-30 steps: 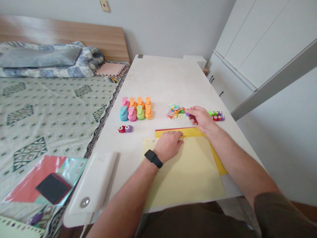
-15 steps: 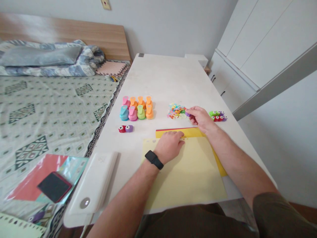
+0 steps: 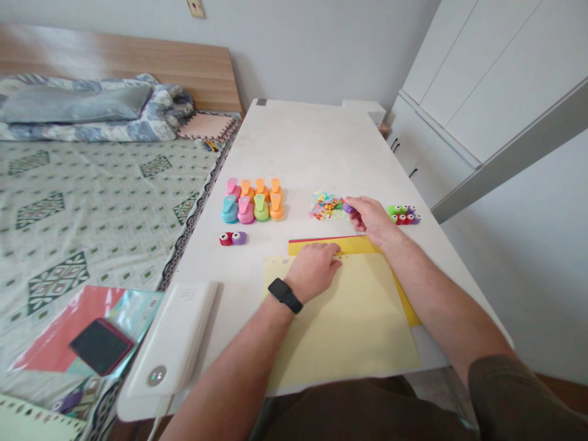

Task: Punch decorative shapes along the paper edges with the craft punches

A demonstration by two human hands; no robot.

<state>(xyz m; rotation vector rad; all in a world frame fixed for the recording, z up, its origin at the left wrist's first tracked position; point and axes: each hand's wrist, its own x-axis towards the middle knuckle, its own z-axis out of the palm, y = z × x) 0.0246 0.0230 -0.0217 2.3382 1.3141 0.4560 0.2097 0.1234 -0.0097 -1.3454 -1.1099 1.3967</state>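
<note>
My right hand [image 3: 373, 220] pinches a small purple craft punch [image 3: 349, 209] between thumb and fingers. It hovers at the right edge of a pile of colourful paper cut-outs [image 3: 328, 206]. My left hand [image 3: 315, 266], with a black watch on the wrist, lies on the top edge of a pale yellow sheet [image 3: 349, 324], fingers down and thumb apart. Small punched holes show along that edge. Under the pale sheet, deeper yellow paper [image 3: 356, 245] sticks out at the top and right, with a thin red edge behind it.
Several large, bright craft punches [image 3: 246, 208] stand in two rows at left, with a red and a purple small punch [image 3: 233, 238] below. More small punches [image 3: 405, 215] sit at right. A white device [image 3: 172, 343] with a cable lies at the table's [image 3: 307, 141] near left corner, beside the bed.
My right hand and the purple punch have shifted very slightly, and more of the punch shows. The left hand stays on the paper.
</note>
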